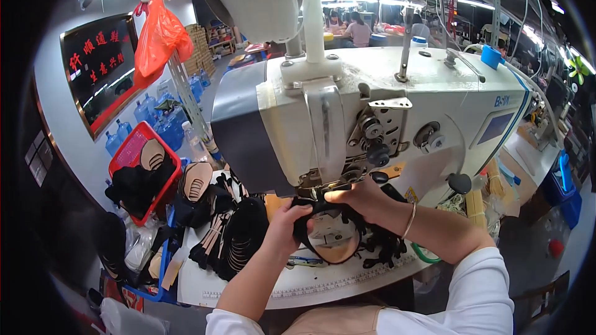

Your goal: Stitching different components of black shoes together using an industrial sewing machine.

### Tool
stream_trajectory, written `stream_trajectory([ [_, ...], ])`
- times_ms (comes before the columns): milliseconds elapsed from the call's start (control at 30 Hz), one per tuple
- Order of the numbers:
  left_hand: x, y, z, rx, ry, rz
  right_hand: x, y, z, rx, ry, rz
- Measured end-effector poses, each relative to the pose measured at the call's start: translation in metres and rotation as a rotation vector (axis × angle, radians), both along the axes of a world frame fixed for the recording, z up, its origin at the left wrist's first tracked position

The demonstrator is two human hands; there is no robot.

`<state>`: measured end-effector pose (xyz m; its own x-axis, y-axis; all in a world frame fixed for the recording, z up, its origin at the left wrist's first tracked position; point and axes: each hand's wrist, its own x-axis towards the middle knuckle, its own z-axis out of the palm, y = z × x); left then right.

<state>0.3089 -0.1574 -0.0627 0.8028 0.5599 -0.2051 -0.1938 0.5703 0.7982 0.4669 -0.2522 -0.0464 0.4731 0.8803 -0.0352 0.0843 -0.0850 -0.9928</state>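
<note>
A black looped piece (302, 232), apparently a shoe upper, lies beneath the head of a white sewing machine (248, 127). Through its round opening shows the pale, shiny machine bed. My left hand (287, 224) is closed on the loop's left side, thumb on top. Close to the needle area, my right hand (360, 200) pinches the loop's upper edge, its fingers partly hidden under the machine head. The needle tip and presser foot are hard to make out. To the left lies a stack of black pieces (243, 236) with beige strips.
A red basket (176, 177) of black and beige pieces stands at the left. More black strips (386, 247) lie right of the loop. A ruler strip (347, 283) runs along the white table's front edge. A blue bin (562, 205) stands at the far right.
</note>
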Motion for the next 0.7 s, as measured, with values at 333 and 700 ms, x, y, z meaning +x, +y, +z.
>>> stream_trajectory([
  [333, 0.009, 0.007, -0.008, 0.243, -0.004, 0.156, 0.009, 0.008, -0.009, 0.222, 0.175, 0.127],
  [700, 0.01, 0.008, -0.016, 0.18, -0.099, 0.123, 0.009, 0.009, -0.013, 0.255, 0.163, 0.129],
])
